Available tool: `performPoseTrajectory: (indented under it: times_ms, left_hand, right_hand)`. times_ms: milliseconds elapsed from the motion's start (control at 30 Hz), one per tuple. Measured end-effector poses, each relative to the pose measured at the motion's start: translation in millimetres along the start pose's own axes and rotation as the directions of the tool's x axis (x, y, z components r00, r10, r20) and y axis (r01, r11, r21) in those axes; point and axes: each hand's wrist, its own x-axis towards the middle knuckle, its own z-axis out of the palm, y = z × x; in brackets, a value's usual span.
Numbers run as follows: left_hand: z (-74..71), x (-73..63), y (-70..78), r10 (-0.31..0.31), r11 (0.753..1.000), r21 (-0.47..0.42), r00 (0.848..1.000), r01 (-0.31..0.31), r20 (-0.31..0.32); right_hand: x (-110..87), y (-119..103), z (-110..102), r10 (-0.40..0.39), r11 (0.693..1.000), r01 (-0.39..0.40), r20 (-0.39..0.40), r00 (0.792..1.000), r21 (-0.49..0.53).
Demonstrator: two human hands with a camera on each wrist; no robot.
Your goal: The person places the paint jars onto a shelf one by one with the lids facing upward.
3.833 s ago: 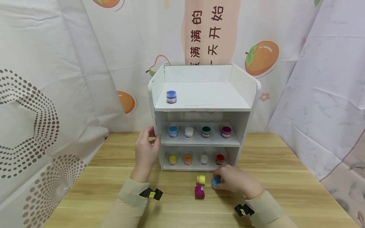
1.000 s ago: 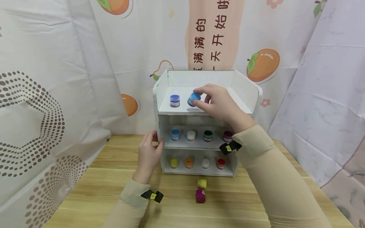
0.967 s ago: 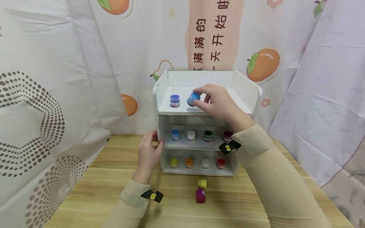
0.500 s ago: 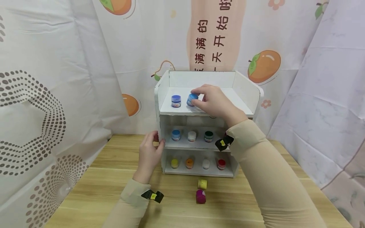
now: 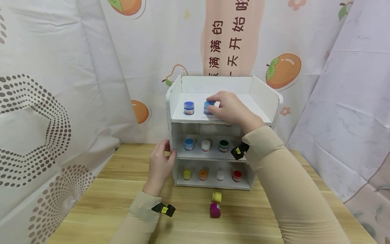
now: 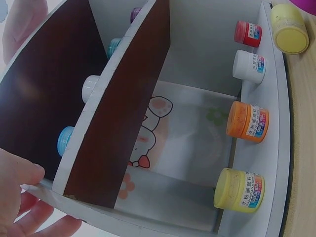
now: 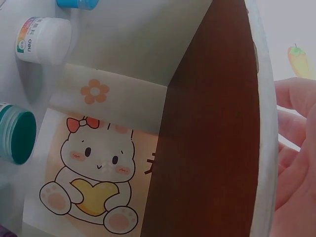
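Note:
My right hand (image 5: 232,110) pinches a light blue paint jar (image 5: 207,106) between thumb and fingers. The jar is upright on the top board of a white shelf unit (image 5: 195,121), beside a dark blue paint jar (image 5: 189,109). In the right wrist view the fingers (image 7: 291,123) show past the board's edge, and the held jar is hidden. My left hand (image 5: 160,161) holds the unit's left side panel. Its thumb (image 6: 27,170) lies at the panel's edge in the left wrist view, with the other fingers on the outer side.
On the middle shelf are light blue (image 5: 188,145), white (image 5: 206,146) and dark green (image 5: 223,147) jars. Yellow (image 5: 187,175), orange (image 5: 202,175), white (image 5: 220,176) and red (image 5: 237,176) jars line the bottom. Yellow (image 5: 216,197) and purple (image 5: 215,210) jars lie on the table in front.
My right hand has carried the light blue jar from the table up to the top board, where it has gone from tilted to upright. The left hand stays at the side panel.

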Motion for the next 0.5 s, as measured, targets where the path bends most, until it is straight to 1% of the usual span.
performPoseTrajectory:
  times_ms: [500]
  left_hand:
    - [0.2, -0.1, -1.3, 0.003, 1.000, 0.011, 1.000, -0.003, -0.001]
  right_hand:
    - [4.1, -2.2, 4.9, -0.011, 1.000, 0.011, -0.016, 1.000, 0.004]
